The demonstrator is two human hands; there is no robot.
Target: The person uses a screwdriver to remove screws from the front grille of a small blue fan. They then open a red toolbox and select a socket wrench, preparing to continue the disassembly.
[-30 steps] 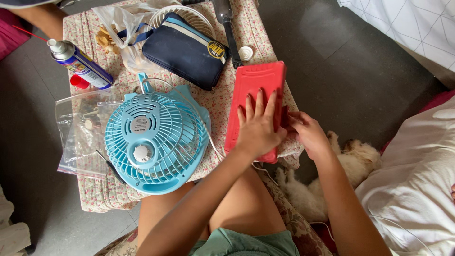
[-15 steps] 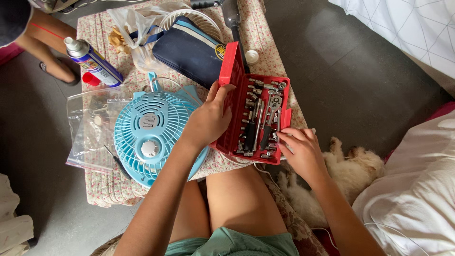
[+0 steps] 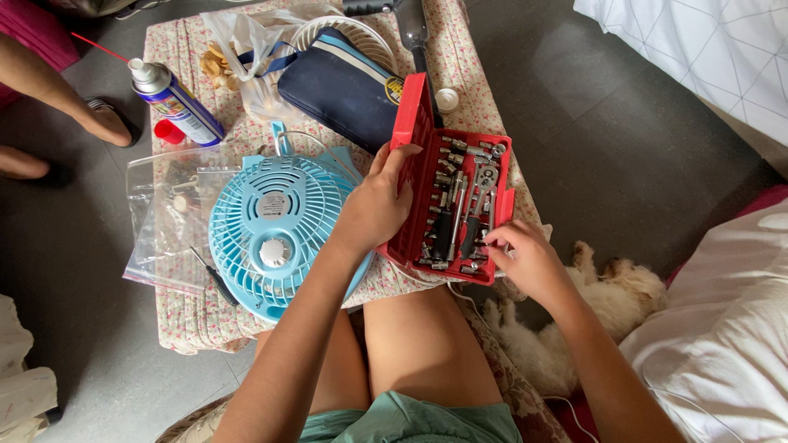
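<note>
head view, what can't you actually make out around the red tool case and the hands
- Right hand: fingertips sit among the sockets at the red tool case edge; which piece they touch is too small to tell.
- Left hand: covers the case's left wall and part of the blue fan.
- Black-handled tool: cut off by the top edge.
- Plastic bag: contents too small to tell.

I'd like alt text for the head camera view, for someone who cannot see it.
Seen from above, a seated person's left hand holds up the lid of an open red tool case full of metal sockets, while the right hand reaches into it. Beside it on a floral-covered table lie a blue fan, a spray can and a navy pouch.
</note>
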